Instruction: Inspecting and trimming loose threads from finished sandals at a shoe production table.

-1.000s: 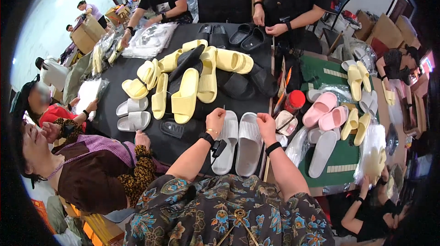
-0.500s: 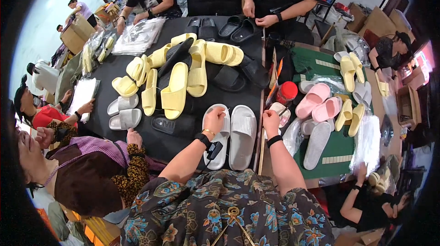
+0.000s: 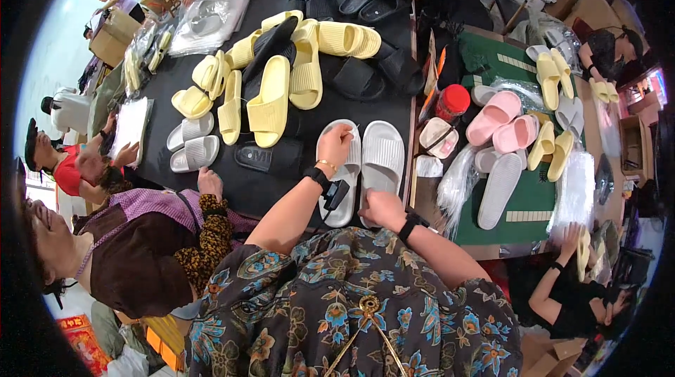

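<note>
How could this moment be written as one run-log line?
left hand: over left grey slipper; right hand: over heel of right grey slipper; grips: unclear; beyond: yellow slippers; rightward: red-lidded jar

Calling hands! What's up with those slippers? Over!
Left hand over left grey slipper. Right hand at right grey slipper, heel end. Black gadget partly hiding left slipper.

My dark floral blouse (image 3: 302, 289) shows blue blooms (image 3: 337, 312) and a gold eyelet (image 3: 369, 304). I wear two black wristbands (image 3: 316, 178) and a gold bracelet (image 3: 326, 165).

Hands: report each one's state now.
Left hand: closed over left grey slipper; contents unclear.
Right hand: curled over right grey slipper, heel end; grip unclear.
</note>
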Motion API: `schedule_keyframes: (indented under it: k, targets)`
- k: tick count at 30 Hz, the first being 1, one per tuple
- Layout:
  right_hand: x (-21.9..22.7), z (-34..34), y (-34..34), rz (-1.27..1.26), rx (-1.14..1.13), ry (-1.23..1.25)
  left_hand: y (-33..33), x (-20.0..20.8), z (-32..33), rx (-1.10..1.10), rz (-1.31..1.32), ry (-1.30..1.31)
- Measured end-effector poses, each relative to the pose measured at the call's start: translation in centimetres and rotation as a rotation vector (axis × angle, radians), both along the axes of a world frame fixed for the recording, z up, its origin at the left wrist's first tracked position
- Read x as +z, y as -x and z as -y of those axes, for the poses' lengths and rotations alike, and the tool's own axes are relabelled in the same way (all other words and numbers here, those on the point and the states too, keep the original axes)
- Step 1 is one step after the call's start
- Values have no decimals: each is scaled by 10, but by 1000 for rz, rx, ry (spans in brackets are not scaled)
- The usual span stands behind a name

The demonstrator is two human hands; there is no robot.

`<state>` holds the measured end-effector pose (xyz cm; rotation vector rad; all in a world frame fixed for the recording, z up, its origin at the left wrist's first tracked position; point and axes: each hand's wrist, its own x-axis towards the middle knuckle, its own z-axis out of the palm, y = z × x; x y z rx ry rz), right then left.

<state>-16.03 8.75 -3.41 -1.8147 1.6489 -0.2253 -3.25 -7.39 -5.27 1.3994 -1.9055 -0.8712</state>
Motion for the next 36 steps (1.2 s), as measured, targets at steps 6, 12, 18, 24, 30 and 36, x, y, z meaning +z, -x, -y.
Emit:
schedule_keyframes:
  k: [6,12,18,24,30,36]
  targets:
    - [-16,2,-8,-46,-25,94,1,7,-6,-1,-11,-2]
    - [16,-3,-8,-20,-195,225,-1,8,-1,-26,-11,-29]
    - [-2,-5,0,35,-268,376,16,17,13,-194,127,-20]
    - [-16,5,-2,341,-450,464,31,-1,11,-353,233,-28]
    - [-10,4,-1,559,-594,348,32,0,7,-358,238,-19]
    - [-21,-6,0,402,-556,339,27,-3,4,-324,195,-95]
